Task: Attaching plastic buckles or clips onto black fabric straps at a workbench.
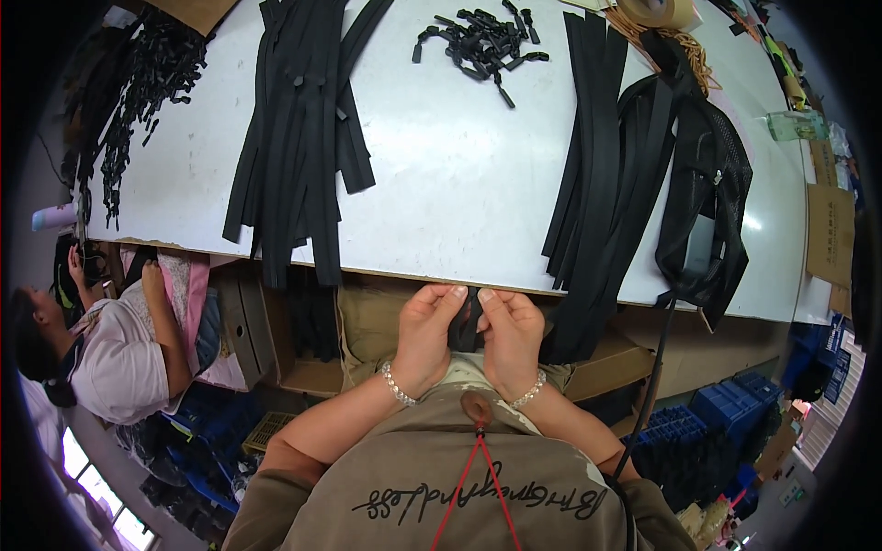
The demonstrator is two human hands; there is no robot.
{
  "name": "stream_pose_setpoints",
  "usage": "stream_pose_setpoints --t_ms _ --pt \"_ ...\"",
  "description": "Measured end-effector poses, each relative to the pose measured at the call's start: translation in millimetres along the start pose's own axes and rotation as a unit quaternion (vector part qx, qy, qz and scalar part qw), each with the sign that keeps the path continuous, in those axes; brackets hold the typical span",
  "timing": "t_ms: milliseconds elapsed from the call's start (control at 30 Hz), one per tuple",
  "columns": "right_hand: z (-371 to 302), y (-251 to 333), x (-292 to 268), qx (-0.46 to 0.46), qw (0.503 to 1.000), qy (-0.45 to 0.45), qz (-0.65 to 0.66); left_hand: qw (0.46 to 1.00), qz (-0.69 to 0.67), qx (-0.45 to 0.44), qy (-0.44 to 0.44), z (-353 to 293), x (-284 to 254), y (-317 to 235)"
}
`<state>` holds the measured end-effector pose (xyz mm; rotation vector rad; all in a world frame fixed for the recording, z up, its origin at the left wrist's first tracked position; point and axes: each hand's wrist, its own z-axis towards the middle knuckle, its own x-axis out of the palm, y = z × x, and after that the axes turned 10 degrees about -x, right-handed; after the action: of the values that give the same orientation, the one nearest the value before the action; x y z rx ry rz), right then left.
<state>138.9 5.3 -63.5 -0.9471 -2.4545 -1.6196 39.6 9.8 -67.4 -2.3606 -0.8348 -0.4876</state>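
Note:
At the table's near edge, my left hand (425,338) and my right hand (515,342) are side by side, fingers and thumbs closed. Between them they pinch a black zipper strip (469,332) that hangs down toward my lap. Its upper end is at my fingertips; the fingers hide part of it. Ahead to the left lies a bundle of long black zipper strips (292,156). Another bundle of black strips (593,138) lies to the right, its ends drooping over the edge. Far off in the middle is a pile of small black zipper pulls (482,41).
The white table (441,193) spans the front. At its right lies a black mesh bag (706,184), near a tape roll (654,11). More black pulls (152,78) heap at the far left. A co-worker (119,340) sits on the left. Blue crates (735,404) stand lower right.

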Motion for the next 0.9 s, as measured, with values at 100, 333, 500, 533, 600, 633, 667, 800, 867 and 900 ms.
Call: stream_pose_setpoints --t_ms 100,333,500,533,600,633,667,800,867,900 --pt "-0.4 1.7 0.4 0.003 1.0 -0.004 0.008 1.0 0.003 -0.007 0.002 2.1 -1.0 -0.2" --pt "2.6 9.9 -15.4 0.03 0.995 0.088 -0.019 0.996 0.061 0.057 0.022 0.2 -10.5 3.7" --pt "2.3 10.2 -21.0 0.011 0.994 0.104 -0.034 0.987 0.109 0.109 0.045 -2.8 -11.7 2.2" --pt "2.0 10.2 -21.1 0.004 0.995 0.098 -0.038 0.985 0.119 0.114 0.048 -3.6 -11.6 1.5" --pt "2.4 10.2 -21.2 -0.004 0.995 0.091 -0.04 0.983 0.13 0.118 0.052 -3.4 -11.7 0.8" --pt "3.0 10.1 -21.0 0.008 0.996 0.084 -0.041 0.984 0.13 0.11 0.047 -2.3 -12.0 0.9" --pt "3.3 9.8 -21.2 0.021 0.996 0.077 -0.042 0.986 0.13 0.101 0.043 -1.7 -12.0 1.0" --pt "6.9 5.8 -23.6 0.038 0.997 0.065 -0.021 0.989 0.13 0.063 0.016 0.7 -11.1 0.3" --pt "8.2 3.6 -24.9 0.042 0.996 0.07 -0.021 0.992 0.115 0.029 0.029 4.8 -15.2 2.6" --pt "8.2 2.3 -25.6 0.043 0.996 0.069 -0.021 0.992 0.115 0.028 0.029 4.8 -15.0 3.2"
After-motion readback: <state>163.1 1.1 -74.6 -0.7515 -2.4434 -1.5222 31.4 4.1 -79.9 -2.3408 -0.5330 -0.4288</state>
